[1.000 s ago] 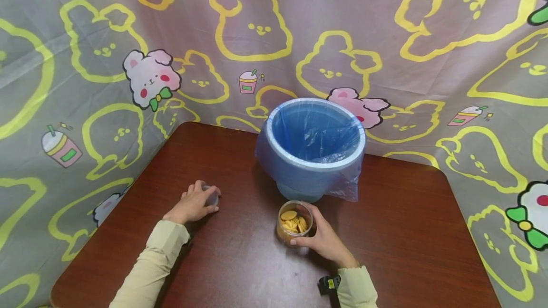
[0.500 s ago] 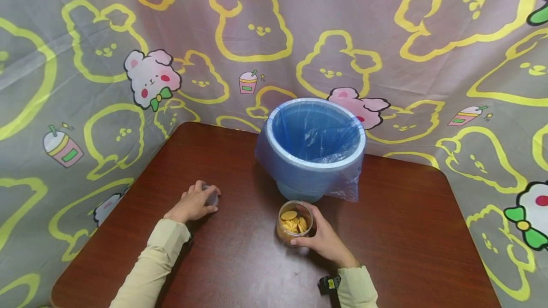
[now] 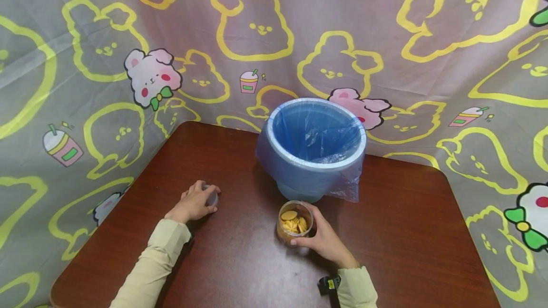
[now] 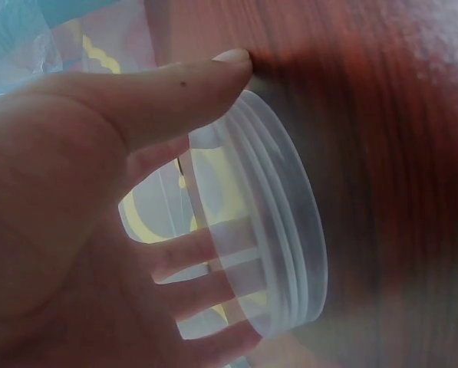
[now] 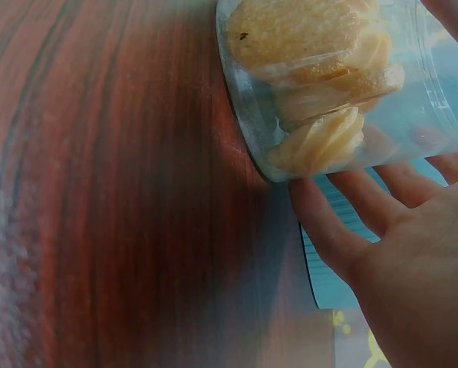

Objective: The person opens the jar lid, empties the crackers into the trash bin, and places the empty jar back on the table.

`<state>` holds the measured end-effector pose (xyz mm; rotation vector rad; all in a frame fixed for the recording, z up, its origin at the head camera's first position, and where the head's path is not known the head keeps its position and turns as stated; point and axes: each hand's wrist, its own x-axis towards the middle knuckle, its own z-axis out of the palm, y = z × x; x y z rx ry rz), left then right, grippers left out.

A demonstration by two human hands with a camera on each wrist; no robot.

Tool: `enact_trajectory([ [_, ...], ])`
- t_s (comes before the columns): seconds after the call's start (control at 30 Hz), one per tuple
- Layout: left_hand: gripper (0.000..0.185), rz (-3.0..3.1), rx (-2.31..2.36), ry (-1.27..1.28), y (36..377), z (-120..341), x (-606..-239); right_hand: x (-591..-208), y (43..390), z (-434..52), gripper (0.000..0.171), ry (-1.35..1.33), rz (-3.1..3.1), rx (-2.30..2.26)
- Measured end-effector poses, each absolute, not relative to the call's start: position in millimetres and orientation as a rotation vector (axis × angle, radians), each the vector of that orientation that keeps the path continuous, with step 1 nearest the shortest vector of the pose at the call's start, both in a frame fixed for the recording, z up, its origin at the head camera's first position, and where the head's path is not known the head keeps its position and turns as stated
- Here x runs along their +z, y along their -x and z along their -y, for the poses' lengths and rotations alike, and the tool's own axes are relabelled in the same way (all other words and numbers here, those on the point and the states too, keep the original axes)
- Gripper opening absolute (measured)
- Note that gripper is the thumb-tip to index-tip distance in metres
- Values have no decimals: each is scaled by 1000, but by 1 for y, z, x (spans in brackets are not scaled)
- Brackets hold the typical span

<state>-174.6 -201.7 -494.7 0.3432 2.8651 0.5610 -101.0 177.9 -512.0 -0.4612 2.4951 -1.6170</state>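
Note:
My left hand point(image 3: 192, 205) holds a round translucent screw lid point(image 3: 211, 196) low over the left part of the table. In the left wrist view the thumb lies on the upper edge of the lid point(image 4: 305, 207), and the other fingers show through behind it. Nearer the middle, my right hand point(image 3: 327, 241) grips a clear plastic jar point(image 3: 281, 236) from its right side, thumb in front. The jar stands upright without a cover, partly filled with golden cookies point(image 3: 288, 216). Up close in the right wrist view, the cookies point(image 5: 298, 38) are round and ridged pieces.
Just behind the jar stands a light blue trash can point(image 3: 295, 159), lined with a blue plastic bag point(image 3: 317, 182) folded over its rim. A reddish-brown wooden table point(image 3: 239, 260) carries everything. Cartoon-printed cloth point(image 3: 192, 27) hangs around the back and sides.

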Motion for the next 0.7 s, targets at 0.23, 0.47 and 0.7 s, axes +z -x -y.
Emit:
enact_trajectory([
  [0.23,58,-2885,551,-341,175,203,-494,-511,101,-177,93,447,-2493,-1622],
  [0.47,67,-2891,556,-304,177,203,-495,-512,101,-177,93,441,-2477,-1647],
  [0.7,71,-2898,573,-294,177,204,-497,-514,101,-177,91,476,-2477,-1669],
])
